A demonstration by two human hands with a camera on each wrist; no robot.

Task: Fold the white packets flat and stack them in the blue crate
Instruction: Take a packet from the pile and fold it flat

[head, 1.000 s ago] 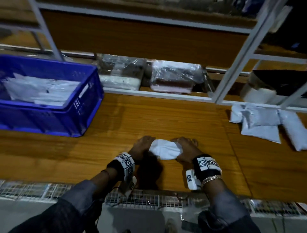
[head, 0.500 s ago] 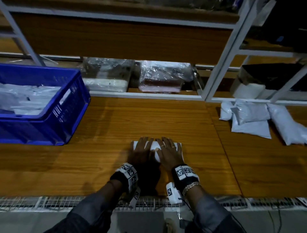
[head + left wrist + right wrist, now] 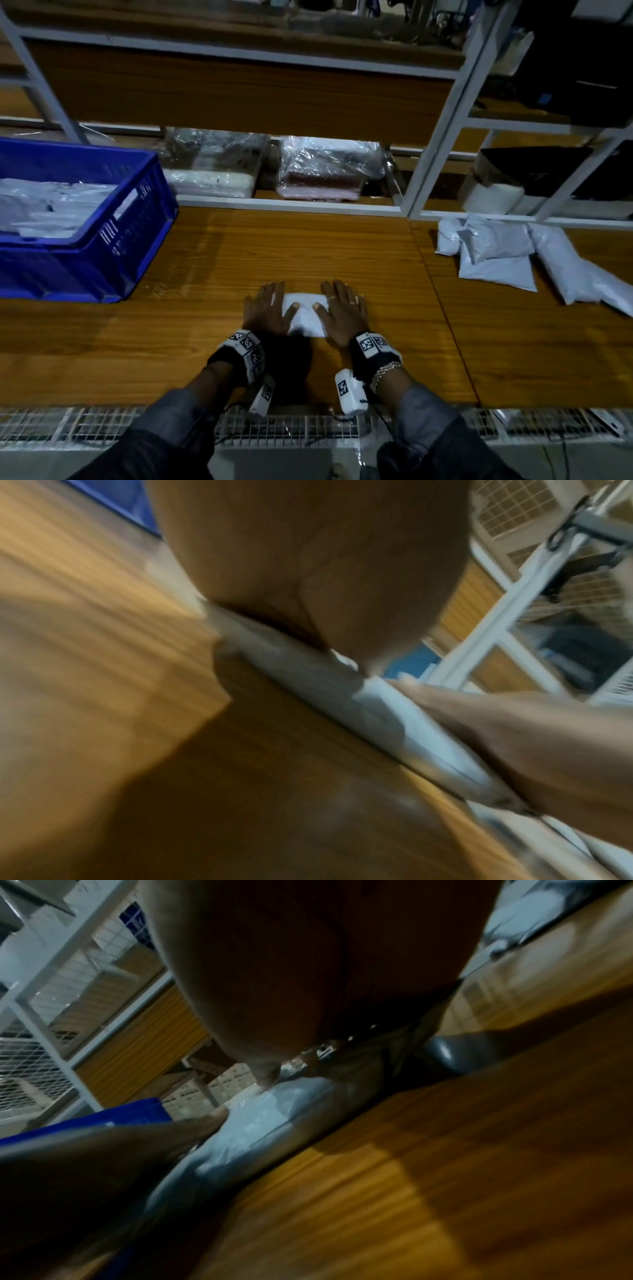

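A folded white packet (image 3: 305,314) lies on the wooden table near its front edge. My left hand (image 3: 265,310) presses flat on its left end and my right hand (image 3: 342,310) presses flat on its right end, fingers straight and spread. The middle strip of the packet shows between the two thumbs. In the left wrist view the packet (image 3: 342,696) is a blurred white edge under the palm, and in the right wrist view the packet (image 3: 267,1123) lies squashed below the palm. The blue crate (image 3: 102,240) stands at the left with several white packets (image 3: 51,212) inside.
Several unfolded white packets (image 3: 507,253) lie in a loose heap at the table's right. Plastic-wrapped bundles (image 3: 325,168) sit on the shelf behind, under a white metal rack frame (image 3: 442,116). A wire mesh (image 3: 291,428) runs along the table's front edge.
One second ago both hands held the packet bunched between them. They then laid it down with palms close together, and now the hands have slid apart toward its ends.
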